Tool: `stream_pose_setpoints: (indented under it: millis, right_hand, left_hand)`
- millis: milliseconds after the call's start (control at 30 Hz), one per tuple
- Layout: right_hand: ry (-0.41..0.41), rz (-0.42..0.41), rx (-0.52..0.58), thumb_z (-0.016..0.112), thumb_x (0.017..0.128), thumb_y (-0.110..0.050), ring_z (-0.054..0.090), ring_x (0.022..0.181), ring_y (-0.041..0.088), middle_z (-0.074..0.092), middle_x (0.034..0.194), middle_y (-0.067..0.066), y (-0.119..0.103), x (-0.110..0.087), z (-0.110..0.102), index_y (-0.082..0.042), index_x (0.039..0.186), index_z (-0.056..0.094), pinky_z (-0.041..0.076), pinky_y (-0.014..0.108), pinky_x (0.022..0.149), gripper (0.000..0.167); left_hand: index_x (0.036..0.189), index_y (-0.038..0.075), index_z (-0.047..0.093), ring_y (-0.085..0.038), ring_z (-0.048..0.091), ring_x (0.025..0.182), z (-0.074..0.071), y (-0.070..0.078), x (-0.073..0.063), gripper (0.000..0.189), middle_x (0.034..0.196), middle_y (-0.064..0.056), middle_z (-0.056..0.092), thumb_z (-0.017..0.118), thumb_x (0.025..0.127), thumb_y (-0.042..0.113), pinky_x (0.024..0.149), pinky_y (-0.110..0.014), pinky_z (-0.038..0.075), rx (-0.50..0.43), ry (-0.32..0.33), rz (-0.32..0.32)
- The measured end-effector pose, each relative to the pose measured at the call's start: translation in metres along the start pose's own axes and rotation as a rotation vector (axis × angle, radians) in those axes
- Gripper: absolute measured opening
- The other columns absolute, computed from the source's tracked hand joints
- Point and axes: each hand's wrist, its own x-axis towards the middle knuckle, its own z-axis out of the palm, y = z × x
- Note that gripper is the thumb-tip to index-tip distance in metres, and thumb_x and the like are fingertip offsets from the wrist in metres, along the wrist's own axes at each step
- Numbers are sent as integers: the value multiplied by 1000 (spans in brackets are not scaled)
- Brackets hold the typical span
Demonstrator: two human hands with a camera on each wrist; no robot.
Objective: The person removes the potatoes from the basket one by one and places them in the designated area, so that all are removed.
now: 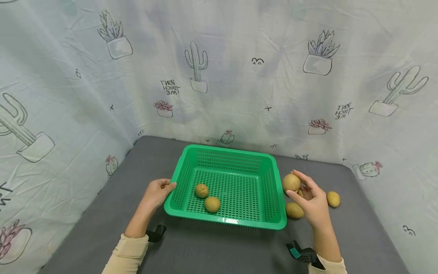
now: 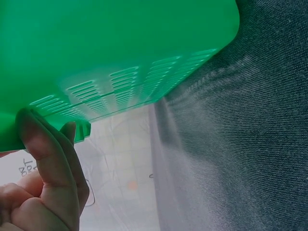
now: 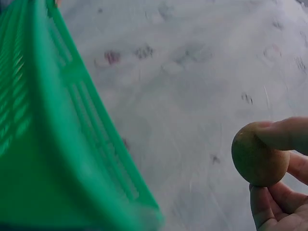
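Where visible, right hand [image 1: 314, 199] half-curled round potato [image 1: 291, 182].

Pale cactus-print cloth [image 1: 232, 83] — creased — behind a grey tabletop [image 1: 219, 251].

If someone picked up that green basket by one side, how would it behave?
The green basket is likely light for its size, as its walls and floor are full of openings. It would probably keep its shape, given that broad rim. Lifted where the left hand grips, it may tilt, and the two rounded potatoes could roll.
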Motion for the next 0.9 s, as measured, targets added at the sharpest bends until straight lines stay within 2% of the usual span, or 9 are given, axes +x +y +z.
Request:
stream_pose_setpoints:
  millis: [133, 300, 400, 533, 667, 767, 900]
  right_hand:
    - [87, 77, -47, 59, 81, 21, 59, 107, 4, 54, 130, 2, 4, -19, -14, 14, 135, 42, 49, 12, 83, 56]
    - [256, 169, -162, 63, 79, 20, 59, 105, 2, 58, 121, -3, 12, -35, -26, 10, 133, 49, 47, 10, 83, 56]
    - [356, 249, -216, 65, 79, 18, 59, 102, -1, 59, 117, -7, 20, -41, -32, 5, 132, 52, 47, 8, 82, 56]
    - [430, 383, -308, 68, 82, 9, 57, 95, -9, 55, 117, -15, 32, -50, -41, 0, 135, 51, 46, 4, 76, 57]
    - [429, 515, -481, 70, 85, -5, 52, 87, -19, 49, 115, -21, 48, -61, -51, -3, 138, 49, 44, 1, 72, 58]
    - [378, 579, -573, 71, 86, -13, 44, 81, -25, 53, 125, -2, 59, -68, -59, -2, 140, 46, 40, -2, 71, 60]
    - [267, 662, -634, 69, 88, -25, 36, 77, -28, 45, 137, 27, 67, -72, -68, -6, 145, 39, 35, -3, 67, 67]
  left_hand:
    - [135, -13, 43, -45, 47, 121, 0, -1, 0, 49, 132, -32, 49, 51, 99, 20, 96, -55, 43, 2, -2, 8]
    - [134, -13, 44, -44, 48, 121, -1, -1, 0, 48, 131, -32, 50, 52, 99, 18, 96, -55, 43, -4, 3, 14]
    - [135, -13, 43, -45, 45, 123, -2, 0, 0, 49, 133, -32, 48, 51, 99, 18, 98, -56, 41, 0, 7, 16]
    - [135, -12, 44, -45, 45, 124, -1, 1, 0, 48, 134, -32, 47, 52, 99, 19, 98, -56, 41, 8, 5, 25]
    - [134, -12, 45, -44, 47, 122, 0, 0, 0, 47, 133, -32, 48, 52, 99, 18, 97, -56, 42, -6, 5, 26]
    - [134, -12, 45, -44, 47, 122, 0, -1, 0, 47, 133, -32, 48, 52, 99, 18, 97, -55, 42, -16, 5, 24]
    - [134, -12, 44, -44, 48, 121, 1, -2, 0, 49, 132, -31, 49, 52, 99, 20, 96, -54, 43, -25, 8, 20]
